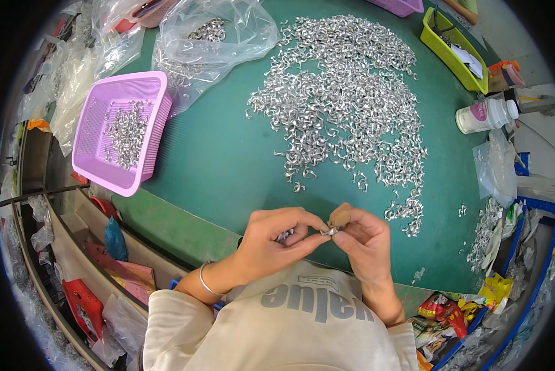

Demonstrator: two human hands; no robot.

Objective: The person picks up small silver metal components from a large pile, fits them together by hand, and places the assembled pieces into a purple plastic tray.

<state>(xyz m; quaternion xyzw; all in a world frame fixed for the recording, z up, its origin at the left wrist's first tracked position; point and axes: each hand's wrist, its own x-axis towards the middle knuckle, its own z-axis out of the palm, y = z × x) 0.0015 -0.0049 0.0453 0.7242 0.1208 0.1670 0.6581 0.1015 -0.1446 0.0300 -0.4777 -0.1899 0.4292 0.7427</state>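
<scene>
Item: small bent metal clip (pixel 329 231), silver, held low in the frame just above the person's chest, pinched between both hands where their fingertips meet.

Left hand (pixel 271 238) — fingers curled in, thumb and forefinger closed on the left end of the clip; a few more silver pieces seem tucked in the palm, though that is hard to make out. A thin bangle (pixel 206 281) sits on the wrist.

Right hand (pixel 364 238) — closed on the right end of the clip, the thumb wearing a brown finger cot (pixel 340 215).

Handling, judged: light, stiff, smooth metal, likely slippery and easy to drop; the curled ends may snag. Best taken by the two ends with fingertip pinches, as here.

Surroundings:
- Green mat (pixel 215 161) covering the table.
- Large loose heap of clips (pixel 345 99), upper centre to right.
- Pink mesh basket (pixel 142 86), upper left, partly filled with clips.
- Clear plastic bag (pixel 240 31), top centre-left, with more clips inside.
- Yellow-green tray (pixel 446 59), upper right.
- White bottle (pixel 486 115) lying on its side, right edge.
- Smaller scatter of clips (pixel 485 232) at the lower right.
</scene>
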